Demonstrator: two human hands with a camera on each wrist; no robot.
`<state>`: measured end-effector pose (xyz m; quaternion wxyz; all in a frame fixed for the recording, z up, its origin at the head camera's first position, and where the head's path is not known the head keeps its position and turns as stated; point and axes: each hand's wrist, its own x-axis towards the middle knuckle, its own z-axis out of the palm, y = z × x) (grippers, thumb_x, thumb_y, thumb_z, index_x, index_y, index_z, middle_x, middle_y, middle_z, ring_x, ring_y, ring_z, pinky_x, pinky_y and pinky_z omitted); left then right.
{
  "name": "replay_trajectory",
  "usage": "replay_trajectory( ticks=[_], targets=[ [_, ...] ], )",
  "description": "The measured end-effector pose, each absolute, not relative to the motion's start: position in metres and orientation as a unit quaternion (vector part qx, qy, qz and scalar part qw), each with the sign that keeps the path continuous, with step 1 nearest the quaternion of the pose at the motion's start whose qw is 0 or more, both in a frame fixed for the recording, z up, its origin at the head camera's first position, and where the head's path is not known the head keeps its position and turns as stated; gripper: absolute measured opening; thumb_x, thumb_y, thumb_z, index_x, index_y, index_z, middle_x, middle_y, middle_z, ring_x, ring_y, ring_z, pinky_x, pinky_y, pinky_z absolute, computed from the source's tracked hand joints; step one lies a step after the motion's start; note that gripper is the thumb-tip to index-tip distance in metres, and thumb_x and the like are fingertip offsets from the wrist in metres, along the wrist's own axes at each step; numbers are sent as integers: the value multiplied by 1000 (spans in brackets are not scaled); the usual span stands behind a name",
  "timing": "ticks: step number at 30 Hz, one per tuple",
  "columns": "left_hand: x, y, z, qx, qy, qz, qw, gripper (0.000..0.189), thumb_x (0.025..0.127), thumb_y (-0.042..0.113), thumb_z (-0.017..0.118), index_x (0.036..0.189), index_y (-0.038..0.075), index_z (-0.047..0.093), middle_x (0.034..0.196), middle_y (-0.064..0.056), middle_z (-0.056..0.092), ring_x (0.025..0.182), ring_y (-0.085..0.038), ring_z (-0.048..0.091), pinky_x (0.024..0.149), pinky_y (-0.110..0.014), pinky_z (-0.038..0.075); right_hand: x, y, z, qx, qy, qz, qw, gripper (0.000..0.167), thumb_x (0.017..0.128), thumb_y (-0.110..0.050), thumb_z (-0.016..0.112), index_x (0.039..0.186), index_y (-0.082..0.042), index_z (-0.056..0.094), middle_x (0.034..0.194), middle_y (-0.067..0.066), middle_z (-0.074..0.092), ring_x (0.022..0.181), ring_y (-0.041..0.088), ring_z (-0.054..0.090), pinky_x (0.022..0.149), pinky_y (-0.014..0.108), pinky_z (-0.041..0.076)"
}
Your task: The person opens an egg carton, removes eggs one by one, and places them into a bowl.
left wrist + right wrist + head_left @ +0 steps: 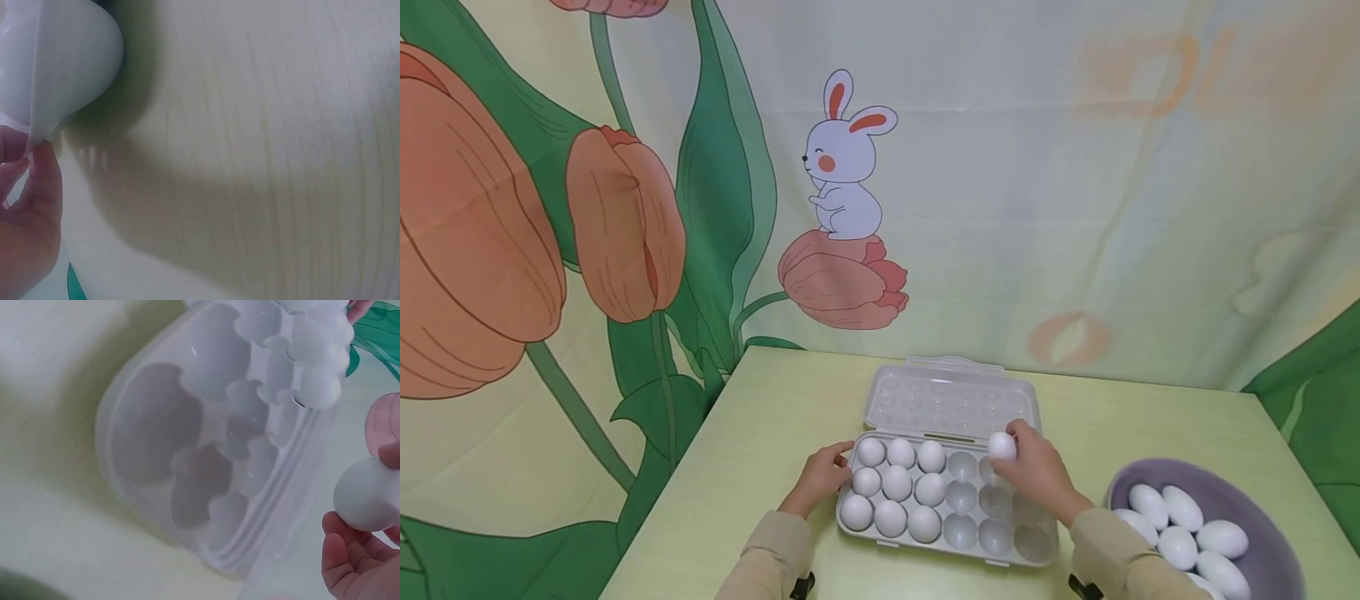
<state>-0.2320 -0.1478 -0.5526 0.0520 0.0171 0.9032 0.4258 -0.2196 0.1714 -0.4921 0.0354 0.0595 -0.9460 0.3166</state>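
Note:
A white plastic egg carton (943,546) lies with its clear lid (955,400) folded back on the table. White eggs (897,483) fill the cups of its left half; the cups to the right hold none, as far as my hand lets me see. My left hand (822,477) pinches the carton's left rim between thumb and fingers, which the left wrist view shows close up at the rim (39,75). Above the back row of cups, my right hand (1037,468) grips one egg (1002,446). In the right wrist view that egg (369,495) sits between thumb and fingertips, apart from the carton.
A purple bowl (1273,533) with several white eggs (1177,547) stands at the table's right, beside my right forearm. Behind the pale wood-grain table (797,392) hangs a cloth (985,208) printed with tulips and a rabbit.

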Motion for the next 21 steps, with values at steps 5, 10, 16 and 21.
replay_trajectory(
  ticks=[5, 10, 16, 21],
  targets=[
    [-231, -147, -552, 23, 904, 425, 48, 52, 68, -1, 51, 120, -1, 52, 76, -7, 52, 56, -9, 44, 49, -20, 40, -213, 186, -478, 82, -947, 307, 41, 33, 65, -17, 66, 93, -6, 51, 82, 5, 59, 68, 16, 52, 58, 29, 41],
    [-231, -147, -552, 22, 903, 427, 48, 52, 68, -2, 51, 120, -1, 52, 76, -8, 52, 56, -9, 44, 49, -20, 40, -206, 202, -469, 105, -949, 294, 38, 33, 64, -16, 65, 92, -6, 51, 78, 4, 58, 65, 14, 50, 57, 27, 40],
    [-231, -148, -553, 19, 902, 428, 49, 52, 68, -1, 51, 120, -1, 52, 76, -7, 52, 57, -10, 44, 50, -20, 40, -196, 224, -463, 111, -953, 281, 13, 33, 66, -17, 65, 93, -8, 50, 76, 3, 57, 63, 13, 47, 55, 27, 38],
    [-232, -149, -552, 18, 901, 431, 52, 53, 68, -1, 51, 121, -1, 51, 76, -8, 52, 57, -10, 44, 50, -21, 40, -188, 241, -460, 105, -955, 276, -19, 33, 67, -18, 65, 94, -8, 49, 72, 1, 55, 61, 12, 45, 54, 26, 37]
  ],
)
